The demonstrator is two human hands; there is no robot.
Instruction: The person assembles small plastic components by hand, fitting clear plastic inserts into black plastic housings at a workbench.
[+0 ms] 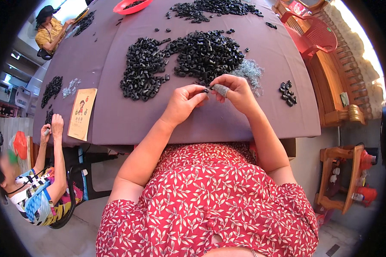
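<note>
My left hand (185, 100) pinches a small black plastic part (206, 91) between thumb and fingertips, just above the near side of the table. My right hand (240, 94) meets it there, its fingers pinched together and one finger wrapped in grey tape (221, 89). Whatever sits between the right fingertips is too small to make out. Beyond the hands lie a large heap of black plastic parts (210, 53) and a second heap (142, 70) to its left. A pile of small silvery metal pieces (249, 72), perhaps springs, is beside my right hand.
A small cluster of black parts (287, 93) lies to the right on the purple-grey tablecloth (270, 47). On the left is a tan booklet (82, 115). Further off stands a red bowl (132, 6). Two people work at the left side. A red plastic chair (315, 36) stands at right.
</note>
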